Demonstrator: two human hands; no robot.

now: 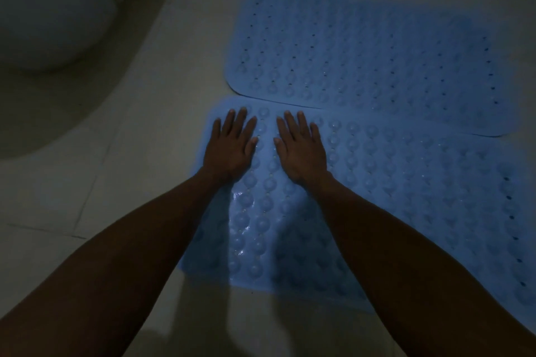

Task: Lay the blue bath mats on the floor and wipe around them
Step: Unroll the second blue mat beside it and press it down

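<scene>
Two blue bath mats lay flat on the pale tiled floor (130,130) in dim light. The near mat (406,197) stretched with its long axis running from the left-centre of the view out past the right edge, its rounded near-left corner towards the person and its surface covered in rows of round bumps, some catching a wet-looking gleam. The far mat (362,55) lay beyond it, its long axis also running left to right but angled a little, so that its right end sat lower in the view than its left. Its near edge met the far edge of the near mat — whether the two overlapped or merely touched could not be told in the gloom.

Both hands rested palm-down on the left end of the near mat, side by side and a little apart. The left hand (229,148) lay close to the mat's left edge, fingers straight, slightly fanned and pointing away from the person towards the far mat. The right hand (301,151) lay just beside it, fingers likewise extended and lightly spread, the thumb angled inward towards the left hand. Neither hand gripped anything — both were flat against the bumps. The bare forearms reached in from the bottom of the view.

At upper left stood a rounded white fixture (49,14), well apart from the mats, with a curved darker band on the floor around its base.
</scene>
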